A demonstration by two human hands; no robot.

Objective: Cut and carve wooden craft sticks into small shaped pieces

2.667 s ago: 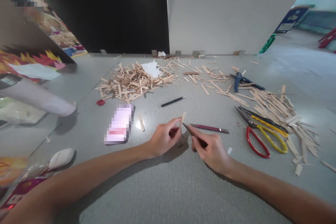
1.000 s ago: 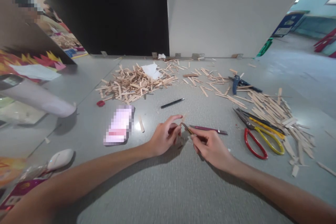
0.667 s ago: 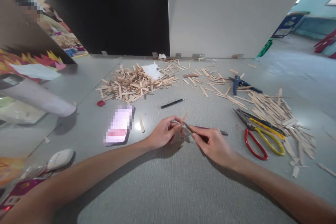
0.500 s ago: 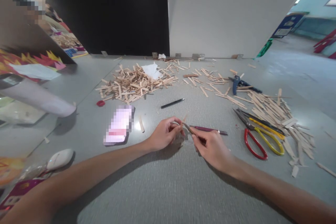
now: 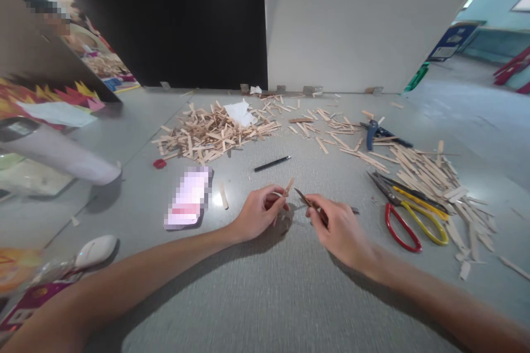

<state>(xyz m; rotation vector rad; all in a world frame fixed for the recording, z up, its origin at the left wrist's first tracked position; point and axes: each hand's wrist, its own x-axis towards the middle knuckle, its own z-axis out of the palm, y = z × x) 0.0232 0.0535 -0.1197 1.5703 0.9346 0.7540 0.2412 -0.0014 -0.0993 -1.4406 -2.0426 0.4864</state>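
Observation:
Pinched between the fingertips of my left hand (image 5: pixel 259 212) is a small thin wooden stick (image 5: pixel 289 186), tilted upward. My right hand (image 5: pixel 337 229) grips a knife with a narrow dark pointed blade (image 5: pixel 302 195); its handle is mostly hidden in the fingers. The blade tip points at the stick, with a small gap between them. Behind my right hand lies a slim pen-like tool, largely covered, with its dark end (image 5: pixel 355 210) showing. A black pen (image 5: pixel 272 164) rests on the table beyond both hands.
A heap of wooden sticks (image 5: pixel 215 132) lies at the back left, with more sticks (image 5: pixel 430 168) at the right. Red-and-yellow handled snips (image 5: pixel 403 212) and blue clippers (image 5: pixel 372 133) lie right. Left are a phone (image 5: pixel 188 198) and a white mouse (image 5: pixel 96 251). Panels (image 5: pixel 351 27) stand behind.
My right hand has drawn the knife slightly right, away from the stick, and now covers most of the pen-like tool. My left hand stays in place with the stick turned a little.

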